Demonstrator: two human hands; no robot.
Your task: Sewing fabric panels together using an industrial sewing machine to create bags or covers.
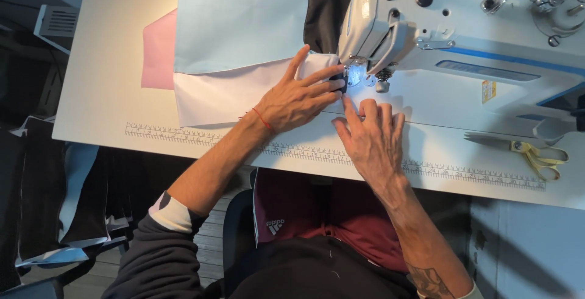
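Two bare hands are flat on the white table (109, 92), working right under the head of the white sewing machine (463, 25). Off to the right, well apart from the hands, yellow-handled scissors (530, 153) lie on the table top, and a printed ruler strip (201, 137) runs along the near edge, passing under both wrists. Far left, a pink piece of cloth (158, 49) peeks out from beneath a pale blue sheet (244, 13), and dark fabric (326, 7) hangs behind the machine's head. The machine's bulk crowds the space above the fingers; its lit needle area (355, 77) glows just beside the fingertips.

The white fabric (225, 95) lies spread under the left hand (298, 98), reaching from the blue sheet's lower edge to the needle. That hand is splayed wide, palm down, pressing the cloth, fingertips touching a small dark piece right at the presser foot; a thin red thread circles its wrist. The right hand (372, 137) sits just beside it, nearer the table edge, fingers extended and close together, flat on the surface, index finger pointing toward the needle. Neither hand grasps anything; both only press down.
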